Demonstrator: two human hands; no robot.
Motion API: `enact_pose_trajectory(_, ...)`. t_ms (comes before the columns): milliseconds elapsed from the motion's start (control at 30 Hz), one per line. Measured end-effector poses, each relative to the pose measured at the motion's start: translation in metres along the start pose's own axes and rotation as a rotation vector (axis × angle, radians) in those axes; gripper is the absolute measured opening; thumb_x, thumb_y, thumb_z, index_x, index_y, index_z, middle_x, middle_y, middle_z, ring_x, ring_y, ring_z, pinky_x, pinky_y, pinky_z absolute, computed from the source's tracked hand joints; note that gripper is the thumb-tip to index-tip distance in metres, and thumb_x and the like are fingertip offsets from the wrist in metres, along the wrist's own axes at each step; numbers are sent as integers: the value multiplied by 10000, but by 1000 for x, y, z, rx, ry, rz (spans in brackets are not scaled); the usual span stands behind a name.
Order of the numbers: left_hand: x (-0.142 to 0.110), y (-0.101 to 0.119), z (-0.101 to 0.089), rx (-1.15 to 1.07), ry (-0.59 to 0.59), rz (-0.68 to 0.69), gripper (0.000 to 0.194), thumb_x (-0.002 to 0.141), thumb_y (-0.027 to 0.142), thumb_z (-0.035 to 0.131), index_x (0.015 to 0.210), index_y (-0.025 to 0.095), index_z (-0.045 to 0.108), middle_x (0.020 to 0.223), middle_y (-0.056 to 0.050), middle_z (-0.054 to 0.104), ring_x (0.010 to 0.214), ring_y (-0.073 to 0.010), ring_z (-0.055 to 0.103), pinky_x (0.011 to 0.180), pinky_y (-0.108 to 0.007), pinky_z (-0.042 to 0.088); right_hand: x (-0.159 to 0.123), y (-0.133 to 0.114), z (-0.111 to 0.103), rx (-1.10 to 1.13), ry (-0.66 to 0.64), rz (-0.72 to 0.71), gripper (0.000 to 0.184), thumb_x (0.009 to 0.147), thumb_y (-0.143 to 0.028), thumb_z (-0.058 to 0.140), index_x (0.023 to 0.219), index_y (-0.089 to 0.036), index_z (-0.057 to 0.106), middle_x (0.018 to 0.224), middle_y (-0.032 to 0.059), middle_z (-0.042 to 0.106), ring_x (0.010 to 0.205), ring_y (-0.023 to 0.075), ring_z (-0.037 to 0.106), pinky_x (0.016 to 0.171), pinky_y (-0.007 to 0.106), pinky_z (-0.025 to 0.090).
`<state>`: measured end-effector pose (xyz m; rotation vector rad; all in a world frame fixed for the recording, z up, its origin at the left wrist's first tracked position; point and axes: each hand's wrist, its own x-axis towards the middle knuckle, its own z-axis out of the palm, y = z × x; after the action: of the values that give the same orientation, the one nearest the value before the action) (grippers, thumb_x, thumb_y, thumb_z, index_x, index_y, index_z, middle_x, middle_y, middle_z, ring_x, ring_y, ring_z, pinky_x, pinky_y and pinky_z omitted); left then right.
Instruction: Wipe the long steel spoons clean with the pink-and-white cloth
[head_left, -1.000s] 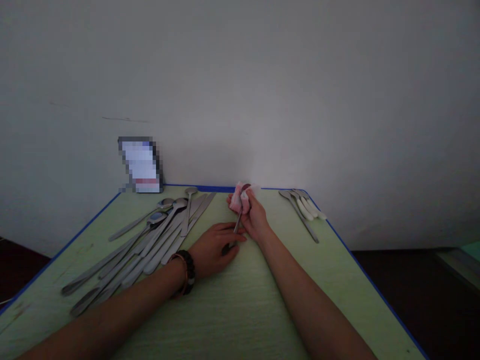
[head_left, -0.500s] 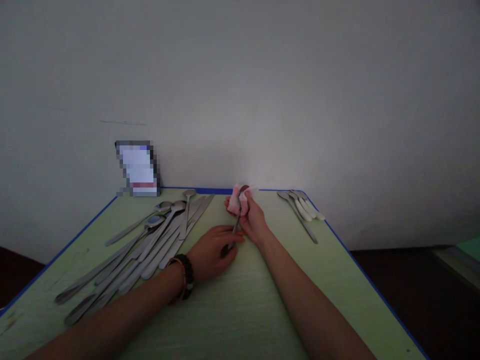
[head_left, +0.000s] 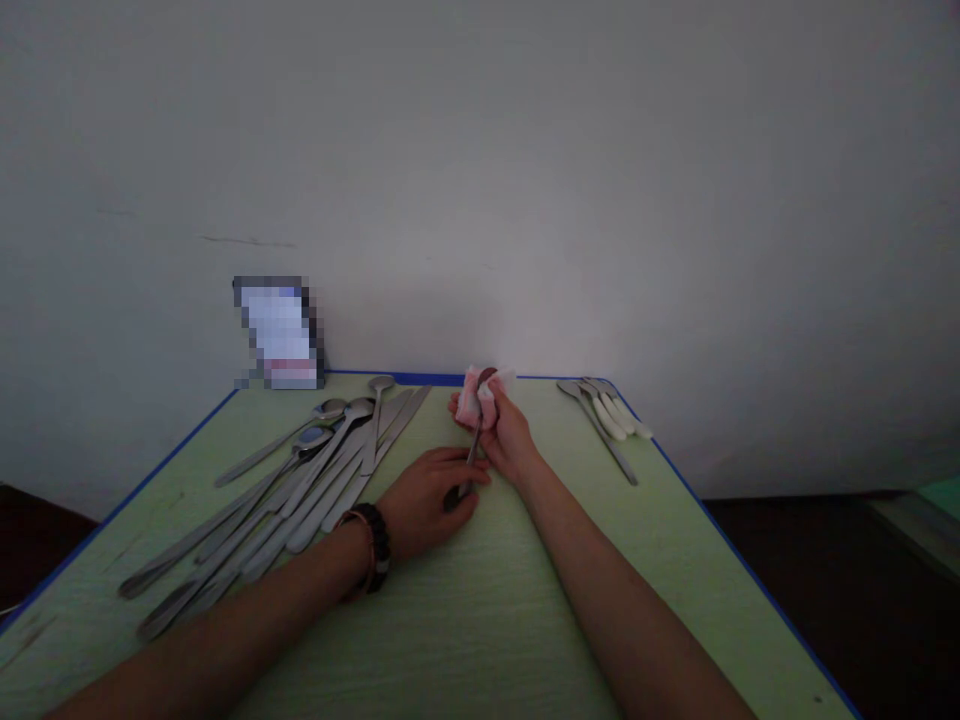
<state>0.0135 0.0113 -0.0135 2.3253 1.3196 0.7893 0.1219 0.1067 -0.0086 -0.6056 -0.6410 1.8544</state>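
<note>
My left hand (head_left: 436,500), with a dark bracelet at its wrist, grips the handle end of a metal spoon (head_left: 475,447). The spoon tilts away from me, up toward the wall. Around its upper part, my right hand (head_left: 511,432) is closed on a folded pink-and-white cloth (head_left: 470,398); whether it is paper or fabric I cannot tell. The spoon's rounded bowl shows dark above the cloth's folds. Left of my hands lies a pile of metal spoons and table knives (head_left: 330,470), partly covered by my left forearm.
On the right, a metal utensil (head_left: 604,440) and several white-handled pieces of cutlery (head_left: 609,415) lie near the edge. A phone with a blurred screen (head_left: 279,335) leans against the wall (head_left: 480,180). The green table (head_left: 450,640) has a blue rim and touches the wall.
Both hands keep the same hold on the spoon and cloth. The whole view has shifted very slightly; nothing on the table has visibly moved.
</note>
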Motion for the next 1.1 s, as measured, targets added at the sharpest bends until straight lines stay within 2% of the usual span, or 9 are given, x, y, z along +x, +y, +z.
enact_pose_trajectory(433, 0, 1, -1, -6, 2, -7, 243, 756, 164, 549, 966, 214, 661, 1126, -43, 645, 1095, -215, 535, 986, -366, 393, 0, 1, -1, -33, -12, 0, 229, 847, -290, 471, 975, -117, 552, 722, 52, 682, 615, 154, 651, 647, 296, 548)
enact_pose_trajectory(733, 0, 0, -1, -10, 6, 8, 241, 757, 165, 555, 969, 214, 660, 1125, -46, 644, 1094, -208, 538, 988, -368, 392, 1, 2, -2, -54, -8, -14, 246, 844, -295, 468, 979, -112, 561, 744, 63, 687, 670, 168, 659, 668, 307, 544)
enact_pose_trajectory(900, 0, 1, -1, -7, 2, -6, 240, 760, 160, 551, 969, 203, 661, 1121, -54, 647, 1093, -209, 540, 986, -368, 394, 0, 2, -1, -62, -5, -13, 243, 846, -285, 466, 982, -108, 562, 737, 64, 686, 648, 162, 656, 621, 280, 539)
enact_pose_trajectory(1100, 0, 0, -1, 4, -3, 6, 250, 763, 162, 545, 979, 215, 658, 1116, -39, 651, 1108, -206, 529, 995, -370, 387, 0, 2, -2, -45, -12, -12, 247, 834, -290, 486, 1002, -122, 553, 738, 52, 685, 660, 165, 657, 666, 314, 545)
